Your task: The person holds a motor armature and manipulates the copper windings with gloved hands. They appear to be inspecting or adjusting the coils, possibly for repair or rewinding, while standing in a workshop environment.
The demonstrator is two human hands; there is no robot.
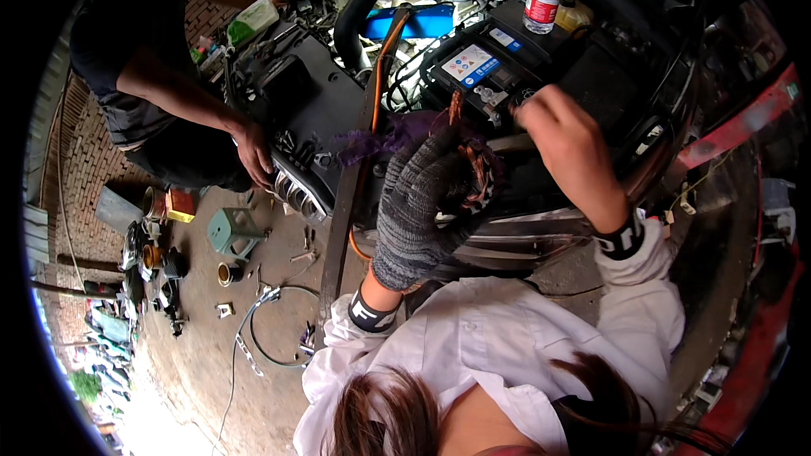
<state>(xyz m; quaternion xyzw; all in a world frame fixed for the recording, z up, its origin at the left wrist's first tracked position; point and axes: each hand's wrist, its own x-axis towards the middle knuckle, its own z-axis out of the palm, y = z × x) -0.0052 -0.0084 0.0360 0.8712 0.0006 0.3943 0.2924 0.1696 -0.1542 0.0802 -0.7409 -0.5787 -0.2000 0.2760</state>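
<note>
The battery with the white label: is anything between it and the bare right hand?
Nothing visible stands between the right hand and the battery. The gloved left hand, with coppery strands, is further left.

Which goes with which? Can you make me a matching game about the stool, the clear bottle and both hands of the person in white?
1. left hand
2. right hand
3. stool
4. clear bottle

A. green, on the floor
B. wears no glove
C. upright, with red on its label
D. in a grey glove

Pairs: 1-D, 2-B, 3-A, 4-C
</note>
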